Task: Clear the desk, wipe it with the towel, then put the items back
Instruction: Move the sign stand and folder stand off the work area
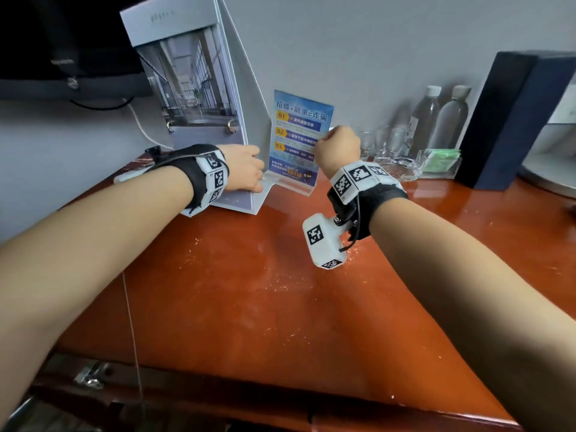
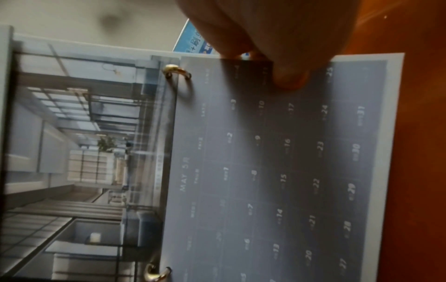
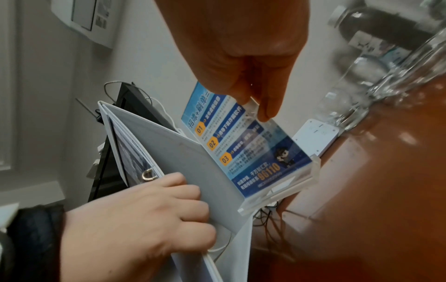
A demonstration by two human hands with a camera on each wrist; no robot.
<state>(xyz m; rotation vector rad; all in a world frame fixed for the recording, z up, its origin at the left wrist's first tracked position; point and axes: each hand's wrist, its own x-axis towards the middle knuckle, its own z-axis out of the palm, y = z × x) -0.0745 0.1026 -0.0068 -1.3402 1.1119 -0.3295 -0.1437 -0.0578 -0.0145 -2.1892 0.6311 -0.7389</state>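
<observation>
Gripping the calendar [image 1: 199,98] at the worktop's [image 1: 280,291] 11 o'clock, the left hand [image 1: 244,169] steadies it; the right hand [image 1: 338,149] pinches the sign [image 1: 296,141] at 12 o'clock. Whether clearing or returning is unclear; no towel shows.

Front and middle of counter [image 1: 280,291] open: wide bare stretch between both forearms, free passage. Back edge crowded along wall: standing calendar [image 1: 193,98] at left, acrylic sign [image 1: 296,141] just beside it, then glasses [image 1: 389,138], water bottles [image 1: 439,120], dark box [image 1: 505,120] at right. Monitor [image 1: 62,42] overhangs far left corner.
</observation>
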